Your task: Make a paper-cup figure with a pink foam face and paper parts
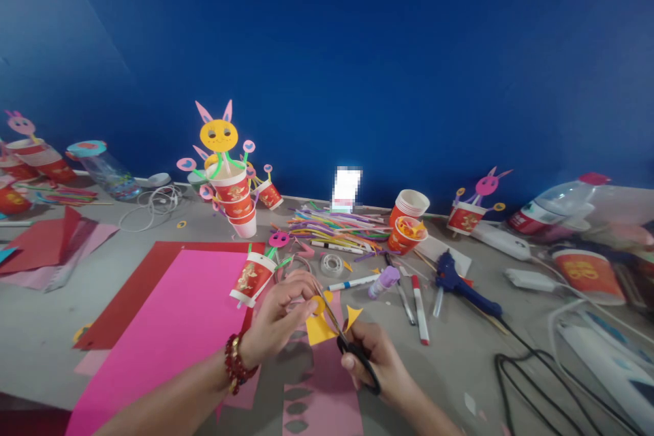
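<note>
My left hand [287, 310] pinches a small piece of yellow paper [317, 305] that has a rounded edge. Black-handled scissors [359, 358] are held in my right hand [378, 357], their blades pointing up and left beside the yellow paper. Another yellow sheet piece [321, 330] lies just below the blades, and a pointed yellow scrap [352, 317] is near my right fingers. Under both hands is a pink sheet [334, 388] with leaf-shaped holes along its left side. Whether the blades touch the paper is hard to make out.
Left of my hands lie a bright pink sheet [168, 327] and a red sheet [133, 300]. Decorated paper cups [232, 194] stand behind, beside a pile of pipe cleaners [337, 228]. To the right are a glue stick [384, 283], markers [419, 310] and a corded blue glue gun [467, 289].
</note>
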{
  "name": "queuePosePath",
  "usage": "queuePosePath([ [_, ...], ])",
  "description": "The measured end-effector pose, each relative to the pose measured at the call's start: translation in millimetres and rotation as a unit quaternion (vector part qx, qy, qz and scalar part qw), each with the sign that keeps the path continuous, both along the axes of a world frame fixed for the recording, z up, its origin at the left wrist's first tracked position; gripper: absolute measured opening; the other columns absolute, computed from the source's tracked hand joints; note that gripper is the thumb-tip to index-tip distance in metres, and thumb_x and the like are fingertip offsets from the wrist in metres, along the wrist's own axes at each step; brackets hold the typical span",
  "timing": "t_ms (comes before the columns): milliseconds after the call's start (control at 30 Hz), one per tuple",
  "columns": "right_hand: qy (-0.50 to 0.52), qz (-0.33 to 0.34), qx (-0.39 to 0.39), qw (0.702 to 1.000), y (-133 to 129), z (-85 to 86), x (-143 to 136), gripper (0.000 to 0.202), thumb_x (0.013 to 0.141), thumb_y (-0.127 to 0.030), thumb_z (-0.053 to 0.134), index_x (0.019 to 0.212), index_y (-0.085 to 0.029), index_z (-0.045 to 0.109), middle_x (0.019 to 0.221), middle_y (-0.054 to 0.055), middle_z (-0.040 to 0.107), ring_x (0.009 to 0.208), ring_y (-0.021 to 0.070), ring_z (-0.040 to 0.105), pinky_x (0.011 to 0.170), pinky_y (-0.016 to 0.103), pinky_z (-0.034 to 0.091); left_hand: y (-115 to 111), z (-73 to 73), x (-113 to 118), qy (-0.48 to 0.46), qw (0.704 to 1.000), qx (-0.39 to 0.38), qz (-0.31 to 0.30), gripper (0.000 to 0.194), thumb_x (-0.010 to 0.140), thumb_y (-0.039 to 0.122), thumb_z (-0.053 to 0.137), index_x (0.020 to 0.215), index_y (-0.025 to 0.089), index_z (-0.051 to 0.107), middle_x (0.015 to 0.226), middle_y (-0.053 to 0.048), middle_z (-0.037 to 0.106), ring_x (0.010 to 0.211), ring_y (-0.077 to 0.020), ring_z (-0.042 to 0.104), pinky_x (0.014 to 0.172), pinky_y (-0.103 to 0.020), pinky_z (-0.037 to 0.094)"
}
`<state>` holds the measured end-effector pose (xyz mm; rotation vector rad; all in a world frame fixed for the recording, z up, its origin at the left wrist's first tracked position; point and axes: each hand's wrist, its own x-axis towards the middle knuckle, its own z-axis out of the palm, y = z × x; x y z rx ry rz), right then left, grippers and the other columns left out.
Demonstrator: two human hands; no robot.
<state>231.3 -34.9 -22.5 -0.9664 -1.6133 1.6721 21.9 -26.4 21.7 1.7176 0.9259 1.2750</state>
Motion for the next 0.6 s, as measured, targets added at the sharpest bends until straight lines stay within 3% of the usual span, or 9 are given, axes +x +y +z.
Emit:
queuePosePath([
  [600, -0.002, -0.003, 0.002, 1.000, 0.5, -0.8, 0.6, 0.065, 0.062, -0.080, 0.066, 0.061, -0.022, 0.038, 0.049, -0.009, 0.036, 0.035, 0.0058, 0.040, 0.035, 0.017, 0.026, -0.9, 3.6, -0.6, 0.012, 1.000, 0.013, 0.006, 0.025, 0.093, 0.029, 0.050, 0.071, 0.018, 0.053, 0.085, -0.008, 0.062, 0.091, -0.0219, 0.058, 0.082, -0.035, 0.045],
])
